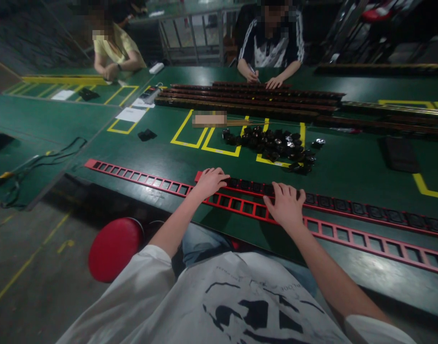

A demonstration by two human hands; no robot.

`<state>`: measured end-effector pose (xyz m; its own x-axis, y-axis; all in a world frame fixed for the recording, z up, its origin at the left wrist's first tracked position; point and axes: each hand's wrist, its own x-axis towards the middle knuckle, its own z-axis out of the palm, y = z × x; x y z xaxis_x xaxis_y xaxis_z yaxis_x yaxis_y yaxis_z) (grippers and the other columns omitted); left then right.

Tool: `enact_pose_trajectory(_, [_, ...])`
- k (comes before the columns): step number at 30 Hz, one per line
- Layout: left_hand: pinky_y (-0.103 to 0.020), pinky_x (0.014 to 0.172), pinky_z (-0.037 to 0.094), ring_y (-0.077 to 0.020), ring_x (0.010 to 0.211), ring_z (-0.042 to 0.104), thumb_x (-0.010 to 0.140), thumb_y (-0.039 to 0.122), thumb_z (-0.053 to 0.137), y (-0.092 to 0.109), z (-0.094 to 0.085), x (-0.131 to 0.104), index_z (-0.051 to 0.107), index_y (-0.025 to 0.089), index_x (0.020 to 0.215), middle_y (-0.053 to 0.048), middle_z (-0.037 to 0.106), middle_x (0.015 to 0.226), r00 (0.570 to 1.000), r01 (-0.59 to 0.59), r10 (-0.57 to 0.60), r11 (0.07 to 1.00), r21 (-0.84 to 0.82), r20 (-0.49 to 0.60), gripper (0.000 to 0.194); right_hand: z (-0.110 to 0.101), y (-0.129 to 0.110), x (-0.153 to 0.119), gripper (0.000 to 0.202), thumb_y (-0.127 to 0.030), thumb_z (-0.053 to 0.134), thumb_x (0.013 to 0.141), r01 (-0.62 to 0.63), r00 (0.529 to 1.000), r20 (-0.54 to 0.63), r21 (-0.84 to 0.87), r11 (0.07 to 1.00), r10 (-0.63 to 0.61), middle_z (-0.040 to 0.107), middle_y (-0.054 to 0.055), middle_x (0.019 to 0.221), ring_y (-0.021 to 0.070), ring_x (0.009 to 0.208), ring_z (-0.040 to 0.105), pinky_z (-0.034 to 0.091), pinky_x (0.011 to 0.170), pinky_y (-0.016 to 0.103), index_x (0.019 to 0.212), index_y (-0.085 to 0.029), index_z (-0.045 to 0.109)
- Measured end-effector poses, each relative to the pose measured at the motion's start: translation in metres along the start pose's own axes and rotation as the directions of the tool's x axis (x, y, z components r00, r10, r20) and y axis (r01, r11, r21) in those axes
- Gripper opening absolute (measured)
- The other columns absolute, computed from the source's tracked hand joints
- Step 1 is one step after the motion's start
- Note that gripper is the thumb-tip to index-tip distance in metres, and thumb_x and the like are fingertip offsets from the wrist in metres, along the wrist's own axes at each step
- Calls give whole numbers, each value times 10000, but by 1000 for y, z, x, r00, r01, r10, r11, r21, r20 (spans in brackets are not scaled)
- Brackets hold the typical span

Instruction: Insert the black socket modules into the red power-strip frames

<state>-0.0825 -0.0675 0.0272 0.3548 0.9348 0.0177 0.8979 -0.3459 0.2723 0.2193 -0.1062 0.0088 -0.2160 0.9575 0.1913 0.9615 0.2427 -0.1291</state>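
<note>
My left hand (212, 182) lies over the left end of a red strip fitted with black square pieces (339, 204), its fingers stretched out. Farther right along that strip, my right hand (288, 204) rests with fingers spread across the far side and thumb on the near side. Neither hand is visibly closed round anything, though the surfaces under both palms are hidden. Nearer my body runs a second red strip with a row of square openings (150, 181), passing below my hands. Beyond them lies a pile of loose black pieces (272, 143).
Long dark strips (247, 98) lie stacked across the green table (161, 155). A dark flat object (400, 154) sits at right, white papers (131, 114) at left. Two people sit opposite, one holding a pen (254, 72). A red stool (115, 249) stands beside the near edge.
</note>
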Motion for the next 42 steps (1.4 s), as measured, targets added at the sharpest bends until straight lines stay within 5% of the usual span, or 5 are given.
enact_pose_trajectory(7, [-476,1041,453,-274,1123,604,969,301,583,2,11,-4,683,298,1265,-57,656,1214,996,49,-51,998,-31,-71,313,0,0,0,547,-451,413,986,-4,1000,-12,-11,1000,4,596,179,1366,353,1256,442,174,1133,627,1419,-129,501])
enact_pose_trajectory(13, [-378,900,532,-233,947,652,1008,382,499,-23,0,48,738,187,860,-84,665,969,992,61,-71,994,-95,-105,342,-1,-1,-1,539,-438,433,974,-8,1000,-19,-2,1000,8,607,180,1353,351,1247,449,177,1136,626,1411,-134,517])
enact_pose_trajectory(18, [-438,1043,494,-285,1201,581,930,204,578,-44,-7,122,664,153,1236,-146,585,1307,951,115,-146,985,-128,-272,321,-1,0,-2,547,-455,426,981,-3,1000,-7,-8,1000,3,598,179,1367,358,1247,449,191,1134,630,1425,-147,509])
enact_pose_trajectory(25, [-597,1079,444,-408,1325,475,858,111,646,-54,-1,184,471,157,1496,-187,468,1493,986,140,-142,990,-37,-85,663,-3,0,-1,540,-459,413,987,-8,1000,5,0,1000,8,596,181,1366,357,1248,454,191,1130,627,1418,-149,514])
enact_pose_trajectory(42, [-369,903,540,-206,982,654,787,163,723,-81,20,85,621,198,1055,-57,671,1060,837,-12,-312,811,-585,-450,288,1,1,-1,532,-441,462,971,-4,1000,-25,24,1000,5,614,178,1345,355,1235,458,171,1132,627,1399,-132,533])
